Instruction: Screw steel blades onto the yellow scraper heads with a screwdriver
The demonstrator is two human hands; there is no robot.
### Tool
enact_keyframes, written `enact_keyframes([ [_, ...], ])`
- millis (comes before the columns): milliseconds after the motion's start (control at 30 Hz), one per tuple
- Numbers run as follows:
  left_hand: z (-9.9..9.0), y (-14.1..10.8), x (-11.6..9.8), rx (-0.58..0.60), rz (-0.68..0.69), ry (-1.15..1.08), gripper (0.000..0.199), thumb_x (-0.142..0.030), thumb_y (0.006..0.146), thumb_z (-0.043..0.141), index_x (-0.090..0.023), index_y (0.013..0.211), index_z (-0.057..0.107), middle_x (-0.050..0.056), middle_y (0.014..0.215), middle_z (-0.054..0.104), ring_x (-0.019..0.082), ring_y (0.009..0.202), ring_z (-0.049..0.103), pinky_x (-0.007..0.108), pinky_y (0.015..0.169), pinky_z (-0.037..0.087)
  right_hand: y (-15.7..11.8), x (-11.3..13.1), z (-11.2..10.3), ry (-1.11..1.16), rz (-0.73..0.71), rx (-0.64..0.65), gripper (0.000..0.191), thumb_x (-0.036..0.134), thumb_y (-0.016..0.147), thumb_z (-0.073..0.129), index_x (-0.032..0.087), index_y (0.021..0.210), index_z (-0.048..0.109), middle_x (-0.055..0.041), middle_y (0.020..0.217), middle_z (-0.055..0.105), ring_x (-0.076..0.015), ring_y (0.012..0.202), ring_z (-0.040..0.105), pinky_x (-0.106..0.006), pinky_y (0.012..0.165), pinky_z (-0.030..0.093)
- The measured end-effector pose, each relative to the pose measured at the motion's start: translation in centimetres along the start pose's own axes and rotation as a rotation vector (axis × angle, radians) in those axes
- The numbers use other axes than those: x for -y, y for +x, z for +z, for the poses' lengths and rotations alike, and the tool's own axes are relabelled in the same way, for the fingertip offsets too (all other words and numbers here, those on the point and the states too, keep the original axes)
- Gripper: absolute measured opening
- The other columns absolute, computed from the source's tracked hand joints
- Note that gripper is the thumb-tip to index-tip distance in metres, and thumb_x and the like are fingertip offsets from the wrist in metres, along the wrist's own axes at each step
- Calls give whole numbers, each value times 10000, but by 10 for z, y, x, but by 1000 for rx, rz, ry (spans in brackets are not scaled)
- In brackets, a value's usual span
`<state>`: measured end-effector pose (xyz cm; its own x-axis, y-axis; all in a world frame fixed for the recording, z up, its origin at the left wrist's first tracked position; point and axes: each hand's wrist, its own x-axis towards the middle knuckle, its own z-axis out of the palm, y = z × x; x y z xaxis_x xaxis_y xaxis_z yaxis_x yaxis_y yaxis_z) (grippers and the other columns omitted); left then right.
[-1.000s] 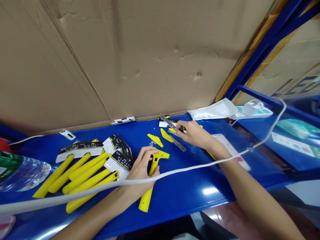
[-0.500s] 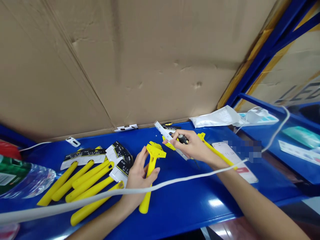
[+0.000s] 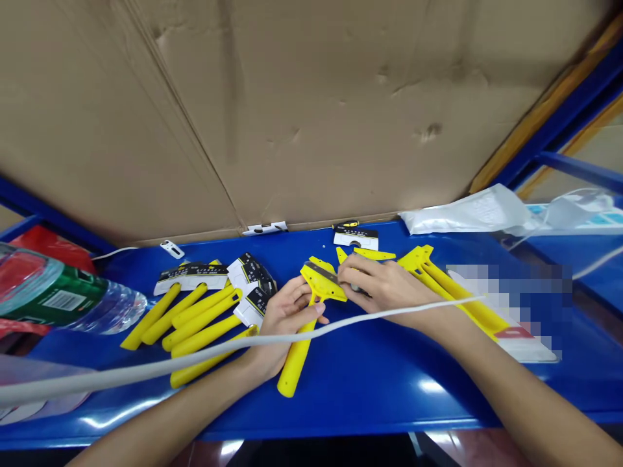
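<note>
My left hand (image 3: 287, 318) is wrapped round the handle of a yellow scraper (image 3: 295, 363), just below its wide head. A dark strip lies across that head. At the head's right side is my right hand (image 3: 377, 285), its fingers bent and pressed together; what they hold is mostly hidden. Behind it lie small yellow plates (image 3: 374, 253). Several yellow scrapers (image 3: 207, 335) with black and white cards (image 3: 191, 278) lie to the left. More yellow handles (image 3: 462, 301) rest to the right of my right hand.
A plastic bottle (image 3: 68, 292) lies at the left by a red bag (image 3: 53, 243). A white cable (image 3: 160, 364) crosses in front of my forearms. A silvery pouch (image 3: 467, 209) is at the back right, and cardboard (image 3: 311, 117) stands behind the blue surface (image 3: 370, 389).
The view has shifted. My right hand has come to the scraper head; the white strip and black-handled tool seen in it before no longer show. A dark strip now lies on the head.
</note>
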<state>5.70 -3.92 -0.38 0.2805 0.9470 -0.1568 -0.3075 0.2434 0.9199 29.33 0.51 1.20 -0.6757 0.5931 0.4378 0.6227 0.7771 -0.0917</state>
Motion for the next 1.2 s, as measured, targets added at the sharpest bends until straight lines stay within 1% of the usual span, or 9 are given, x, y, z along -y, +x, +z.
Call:
enact_keyframes([
  [100, -3, 3, -2, -60, -75, -24, 376, -321, 881, 876, -207, 1221, 762, 57, 1132, 750, 115, 747, 690, 230, 679, 563, -1, 7, -2, -68, -66, 37, 174, 151, 1067, 508, 202, 1053, 674, -84, 1195, 763, -150, 724, 692, -270, 486, 332],
  [233, -5, 7, 0, -172, -155, -41, 360, -485, 885, 867, -188, 1050, 749, -22, 790, 659, 66, 494, 570, 191, 454, 414, 0, 14, -3, -77, -126, 27, 247, 92, 1048, 486, 213, 1077, 699, -65, 1234, 778, -122, 677, 689, -264, 487, 373],
  [433, -3, 6, -4, -180, -168, -36, 390, -509, 840, 900, -174, 948, 730, -38, 704, 623, 80, 474, 586, 190, 430, 434, 0, 16, -1, -26, -173, 28, 292, 53, 1055, 449, 184, 1098, 707, -70, 1239, 793, -142, 718, 758, -267, 496, 450],
  [567, -2, 5, -6, -215, -162, -45, 382, -476, 801, 926, -182, 935, 723, -39, 719, 647, 83, 456, 584, 193, 419, 440, 2, 17, 2, 172, -41, 23, 230, 144, 1079, 511, 195, 1146, 726, -88, 1277, 789, -209, 962, 805, -313, 739, 594],
  [667, -4, 5, -4, -234, -178, -42, 343, -440, 801, 921, -188, 919, 719, -35, 708, 658, 92, 468, 600, 195, 434, 453, 7, 19, 3, 321, 182, -44, 206, 278, 1083, 611, 214, 1228, 743, -77, 1227, 816, -243, 1090, 787, -375, 950, 593],
  [767, -5, 4, -2, -200, -183, -24, 299, -406, 821, 903, -180, 922, 736, -20, 728, 681, 98, 487, 612, 200, 455, 472, 13, 20, 2, 472, 319, -9, 200, 385, 1017, 739, 223, 1121, 791, -45, 1096, 846, -228, 986, 793, -348, 914, 577],
  [967, -7, 3, 3, -104, -180, -33, 253, -365, 870, 879, -158, 976, 780, 65, 1000, 788, 159, 788, 746, 256, 743, 611, 14, 20, -3, 660, 390, 148, 171, 363, 980, 765, 249, 1098, 816, -9, 992, 838, -192, 863, 769, -297, 783, 541],
  [1100, -6, 4, 4, -49, -175, -73, 269, -344, 867, 884, -148, 1032, 802, 98, 1066, 813, 195, 857, 763, 321, 866, 619, 17, 10, 1, 641, 397, 79, 227, 414, 1023, 697, 229, 1101, 802, -37, 1047, 838, -211, 936, 772, -314, 833, 552],
  [1200, -4, 2, 2, -25, -169, -88, 266, -325, 843, 901, -136, 1003, 802, 110, 1045, 821, 210, 854, 767, 342, 877, 613, 30, -8, 14, 450, 440, 63, 212, 366, 1025, 680, 201, 1120, 774, -73, 1111, 831, -239, 1016, 771, -336, 896, 540],
])
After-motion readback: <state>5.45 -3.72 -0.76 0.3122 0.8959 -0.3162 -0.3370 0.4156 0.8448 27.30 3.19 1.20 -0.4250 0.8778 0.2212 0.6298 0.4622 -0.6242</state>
